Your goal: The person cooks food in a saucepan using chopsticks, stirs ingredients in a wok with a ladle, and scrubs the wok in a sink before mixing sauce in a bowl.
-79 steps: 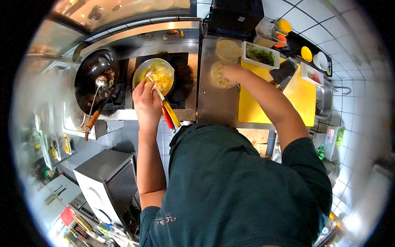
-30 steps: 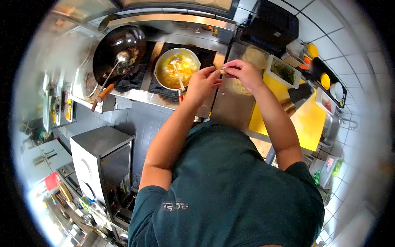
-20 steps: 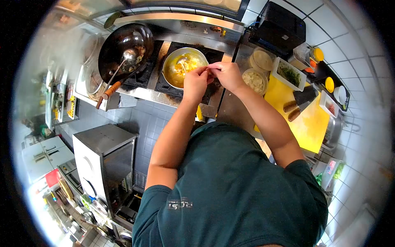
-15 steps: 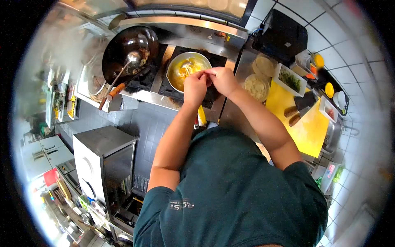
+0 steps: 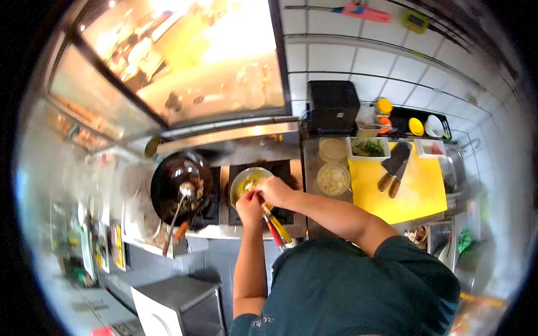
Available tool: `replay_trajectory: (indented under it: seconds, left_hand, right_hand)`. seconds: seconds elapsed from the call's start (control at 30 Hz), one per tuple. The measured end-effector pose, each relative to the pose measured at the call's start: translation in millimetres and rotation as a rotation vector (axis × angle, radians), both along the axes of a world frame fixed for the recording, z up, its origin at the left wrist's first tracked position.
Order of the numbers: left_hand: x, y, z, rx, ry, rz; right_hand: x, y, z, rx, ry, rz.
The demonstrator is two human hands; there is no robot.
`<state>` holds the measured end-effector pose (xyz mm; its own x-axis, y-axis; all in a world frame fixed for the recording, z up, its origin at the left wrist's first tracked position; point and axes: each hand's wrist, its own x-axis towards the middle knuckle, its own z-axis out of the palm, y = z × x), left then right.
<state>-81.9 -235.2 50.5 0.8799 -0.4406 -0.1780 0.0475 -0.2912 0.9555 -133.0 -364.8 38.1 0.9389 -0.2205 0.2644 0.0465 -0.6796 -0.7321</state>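
Note:
Both hands meet over the near right part of a metal pan point(image 5: 236, 191) that holds yellow food on the stove. My left hand point(image 5: 250, 208) is closed, its fingertips pinched together. My right hand point(image 5: 276, 191) touches it from the right, also pinched. Whatever lies between the fingertips is too small to make out. Below the hands, a red handle point(image 5: 274, 232) and a yellow handle point(image 5: 279, 222) stick out toward my body. Right of the pan, a round tub of pale pieces point(image 5: 333, 179) stands on the steel counter, with a second round tub point(image 5: 333, 150) behind it.
A black wok point(image 5: 165, 193) with a ladle point(image 5: 186, 190) is at the left. On the right, a yellow cutting board point(image 5: 421, 187) bears two cleavers point(image 5: 397, 162). Behind are a tray of chopped greens point(image 5: 367, 148), a black box point(image 5: 333, 104) and a small white tray point(image 5: 430, 148).
My right hand has come from the round tub to meet my left hand over the pan. My left hand has left the utensil in the pan. The view has tilted up.

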Motion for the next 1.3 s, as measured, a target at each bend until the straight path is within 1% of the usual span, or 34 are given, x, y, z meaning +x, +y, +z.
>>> replay_trajectory:
  seconds: [0.03, 0.07, 0.1, 0.13, 0.17, 0.23, 0.3, 0.33, 0.43, 0.47, 0.53, 0.6, 0.63, 0.67, 0.7, 0.73, 0.77, 0.8, 0.83, 0.87, 0.9, 0.93, 0.97, 1.0, 1.1, 1.13, 1.17, 1.2, 1.23, 1.3]
  left_hand:
    - [6.5, 1.2, -15.6, -0.125, 0.095, -0.003]
    - [3.4, 0.9, -2.5, -0.1, 0.086, -0.013]
    - [6.8, 0.1, -17.3, -0.236, 0.215, 0.039]
    - [5.8, -1.7, -14.4, -0.239, 0.206, 0.049]
    - [4.0, -1.8, -12.0, -0.24, 0.198, 0.067]
    - [9.0, 0.1, -21.6, -0.249, 0.145, 0.04]
    - [11.3, 0.9, -23.5, -0.205, 0.0, -0.004]
    - [6.0, -2.5, -15.0, -0.207, -0.058, 0.03]
    - [15.6, -3.3, -27.5, -0.027, -0.238, 0.02]
    - [15.8, 0.3, -33.2, 0.055, -0.29, 0.013]
    - [10.5, 0.3, -12.2, 0.214, -0.394, -0.006]
    - [18.6, -2.8, -1.5, 0.2, -0.499, -0.039]
    - [16.1, 2.0, 0.0, 0.21, -0.526, -0.053]
    - [13.4, 4.6, 9.9, 0.201, -0.531, -0.063]
    - [15.0, 6.4, 16.2, 0.202, -0.528, -0.07]
    - [20.5, 8.8, 9.8, 0.252, -0.559, -0.08]
    - [26.2, 9.3, 5.9, 0.229, -0.552, -0.087]
    - [26.6, 12.5, 8.9, 0.24, -0.581, -0.086]
    - [30.9, 11.3, 12.1, 0.239, -0.628, -0.085]
    - [36.5, 13.4, 6.4, 0.202, -0.678, -0.094]
    - [42.9, 12.8, 3.3, 0.156, -0.735, -0.103]
    - [44.2, 12.9, 7.9, 0.158, -0.678, -0.122]
    - [44.3, 16.2, 12.0, 0.158, -0.705, -0.125]
    - [44.6, 17.5, 17.4, 0.155, -0.734, -0.131]
    - [39.7, 22.3, 32.7, 0.13, -0.854, -0.104]
    - [36.7, 24.4, 35.5, 0.101, -0.887, -0.076]
    - [33.9, 23.9, 35.2, 0.063, -0.919, -0.049]
    - [36.1, 25.8, 15.0, 0.09, -0.981, -0.049]
    - [34.9, 24.0, -1.0, 0.039, -0.944, -0.033]
    - [54.4, 26.1, -68.1, 0.582, -0.836, -0.614]
  right_hand:
    - [1.4, 1.0, 3.3, 0.035, 0.003, -0.009]
    - [3.8, -0.5, 1.3, 0.038, 0.009, -0.034]
    - [6.9, -1.8, -3.2, 0.045, 0.015, -0.053]
    - [8.9, -3.1, -2.2, 0.107, 0.058, -0.076]
    - [8.4, -2.5, -2.6, 0.115, 0.036, -0.11]
    - [8.2, 0.8, 0.9, 0.139, 0.049, -0.151]
    - [6.0, 3.7, 7.2, 0.184, 0.075, -0.213]
    - [4.7, 5.9, 10.4, 0.207, 0.092, -0.242]
    - [5.5, 7.7, 2.0, 0.25, 0.043, -0.284]
    - [4.5, 9.7, -0.7, 0.175, 0.004, -0.286]
    - [7.9, 15.0, -1.8, 0.06, 0.008, -0.279]
    - [9.8, 14.8, 2.9, -0.061, 0.044, -0.231]
    - [5.1, 17.7, 23.3, -0.04, -0.16, -0.215]
    - [11.7, 12.5, -0.5, -0.057, -0.017, -0.156]
    - [14.2, 13.8, -2.6, -0.035, -0.018, -0.128]
    - [15.3, 11.2, 6.6, 0.032, 0.059, -0.079]
    - [19.7, 8.6, -3.7, 0.05, 0.031, -0.034]
    - [18.4, 10.5, 10.7, 0.148, 0.22, -0.06]
    - [18.9, 10.8, 20.7, 0.148, 0.251, -0.029]
    - [21.5, 7.6, 25.4, 0.049, 0.226, 0.024]
    - [24.5, 2.4, 22.8, 0.014, 0.174, 0.038]
    - [25.4, 0.4, 24.4, -0.036, 0.096, 0.022]
    - [24.9, -0.1, 26.0, -0.085, 0.018, 0.0]
    - [25.6, -1.3, 27.0, -0.032, -0.001, -0.026]
    - [27.7, 0.3, 28.5, 0.007, -0.15, -0.086]
    - [27.2, 3.8, 32.8, -0.033, -0.237, -0.122]
    - [31.4, 6.0, 25.3, -0.073, -0.281, -0.115]
    - [34.5, 3.2, 12.2, -0.128, -0.32, -0.116]
    - [32.6, -4.2, -0.3, -0.193, -0.355, -0.12]
    - [27.0, 2.1, -21.2, -0.223, 0.238, 0.043]
